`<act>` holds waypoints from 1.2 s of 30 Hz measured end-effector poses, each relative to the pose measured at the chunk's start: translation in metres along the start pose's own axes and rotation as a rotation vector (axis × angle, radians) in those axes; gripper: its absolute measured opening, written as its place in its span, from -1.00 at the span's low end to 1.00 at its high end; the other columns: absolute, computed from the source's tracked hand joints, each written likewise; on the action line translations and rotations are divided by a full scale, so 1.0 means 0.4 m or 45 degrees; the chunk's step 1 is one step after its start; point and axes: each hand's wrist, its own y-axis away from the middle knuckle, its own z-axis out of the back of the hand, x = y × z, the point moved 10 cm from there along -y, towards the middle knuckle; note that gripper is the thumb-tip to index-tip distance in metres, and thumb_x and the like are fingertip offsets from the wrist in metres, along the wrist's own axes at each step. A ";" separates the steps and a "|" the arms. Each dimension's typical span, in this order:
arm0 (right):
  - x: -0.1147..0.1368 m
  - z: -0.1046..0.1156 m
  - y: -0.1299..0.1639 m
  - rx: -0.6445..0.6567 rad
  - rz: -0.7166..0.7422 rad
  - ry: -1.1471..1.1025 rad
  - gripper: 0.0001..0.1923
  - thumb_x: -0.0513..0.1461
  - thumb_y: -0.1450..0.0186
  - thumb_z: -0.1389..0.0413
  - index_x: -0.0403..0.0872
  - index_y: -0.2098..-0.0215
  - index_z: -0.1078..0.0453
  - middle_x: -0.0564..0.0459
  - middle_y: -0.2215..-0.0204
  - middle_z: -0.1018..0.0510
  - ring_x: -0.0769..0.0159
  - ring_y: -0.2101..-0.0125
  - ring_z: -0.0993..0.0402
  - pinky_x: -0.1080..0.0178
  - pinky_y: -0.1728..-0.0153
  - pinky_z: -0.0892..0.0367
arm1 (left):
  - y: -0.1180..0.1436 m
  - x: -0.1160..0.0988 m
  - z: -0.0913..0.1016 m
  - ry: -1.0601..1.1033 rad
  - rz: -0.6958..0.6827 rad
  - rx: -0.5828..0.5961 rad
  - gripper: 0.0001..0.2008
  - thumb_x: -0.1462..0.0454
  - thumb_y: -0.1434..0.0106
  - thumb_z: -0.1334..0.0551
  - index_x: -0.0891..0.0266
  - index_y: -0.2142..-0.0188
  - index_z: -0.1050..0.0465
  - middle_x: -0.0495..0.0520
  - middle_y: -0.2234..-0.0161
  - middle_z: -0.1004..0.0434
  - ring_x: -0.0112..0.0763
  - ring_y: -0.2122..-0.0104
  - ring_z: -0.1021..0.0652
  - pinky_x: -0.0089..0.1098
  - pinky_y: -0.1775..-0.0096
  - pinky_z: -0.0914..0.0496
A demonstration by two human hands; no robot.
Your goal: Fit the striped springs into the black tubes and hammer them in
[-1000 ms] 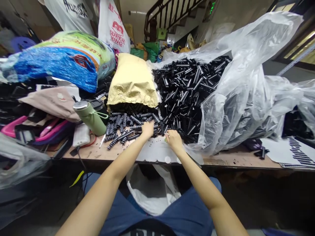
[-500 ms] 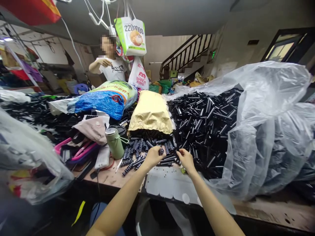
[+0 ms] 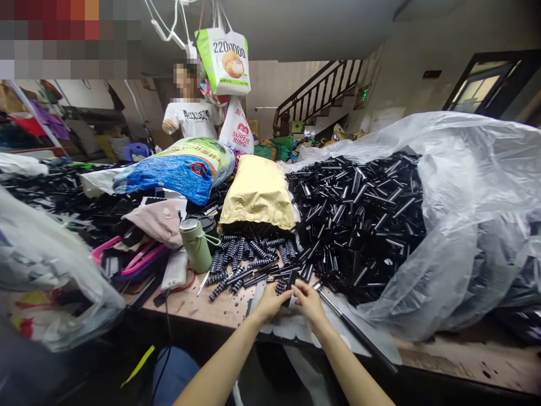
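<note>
My left hand (image 3: 273, 301) is closed around a short black ribbed cylinder with pale dots (image 3: 280, 286). Between my two hands stands a flat dark piece (image 3: 291, 279), pinched by the fingers of both. My right hand (image 3: 308, 304) has its fingertips pressed together at that piece. A slim tool with a silver metal shaft and black handle (image 3: 363, 332) slants down to the right beside my right hand; I cannot tell whether that hand touches it. Several more ribbed cylinders (image 3: 230, 251) lie behind my left hand, along with smooth black tubes (image 3: 262, 276).
A big heap of black tubular parts (image 3: 346, 220) spreads on the right, bordered by clear plastic sheeting (image 3: 456, 254). A yellow bag (image 3: 257, 189), green flask (image 3: 196, 248), power bank (image 3: 175, 270) and pink-rimmed basket (image 3: 101, 248) stand nearby. A person (image 3: 192, 118) is across the table.
My hands have come together and nearer the table's front edge, now meeting at the dark piece. The slim tool has appeared by my right hand. The person opposite has lowered an arm.
</note>
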 end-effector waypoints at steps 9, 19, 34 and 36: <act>0.155 -0.035 0.068 0.355 0.672 1.084 0.10 0.02 0.01 -0.31 -0.03 -0.35 0.11 -0.22 -0.34 0.03 -0.05 -0.31 0.08 -0.10 -0.26 0.05 | 0.017 -0.013 0.005 0.000 0.120 -0.010 -0.67 0.10 -0.04 -0.36 0.30 0.28 -0.47 0.08 0.34 -0.54 -0.31 0.31 -0.51 -0.36 0.25 -0.38; 0.137 -0.027 0.066 0.241 0.543 1.097 0.13 -0.21 0.07 -0.26 -0.21 -0.35 0.22 -0.36 -0.27 -0.02 -0.08 -0.30 0.10 -0.10 -0.25 0.01 | 0.019 0.010 -0.020 0.154 0.187 0.043 -0.48 0.09 -0.06 -0.36 0.23 0.02 -0.35 -0.06 0.46 -0.45 -0.52 0.56 -0.41 -0.48 0.49 -0.31; 0.313 -0.025 0.201 0.256 0.931 0.630 0.13 -0.07 0.01 -0.35 -0.07 -0.33 0.20 -0.23 -0.26 -0.06 0.01 -0.27 -0.04 -0.06 -0.24 -0.11 | 0.048 -0.123 -0.056 0.480 0.225 0.012 -0.52 -0.01 -0.20 -0.20 0.32 0.05 -0.45 -0.13 0.66 -0.30 -0.62 0.77 -0.26 -0.56 0.70 -0.10; 0.331 -0.038 0.214 0.270 1.003 0.647 0.15 -0.09 0.01 -0.35 -0.07 -0.34 0.23 -0.23 -0.27 -0.05 0.00 -0.29 0.01 -0.08 -0.27 -0.06 | 0.050 -0.133 -0.044 0.533 0.225 -0.074 -0.58 0.04 -0.16 -0.25 0.35 0.16 -0.48 -0.10 0.63 -0.35 -0.60 0.73 -0.32 -0.54 0.66 -0.21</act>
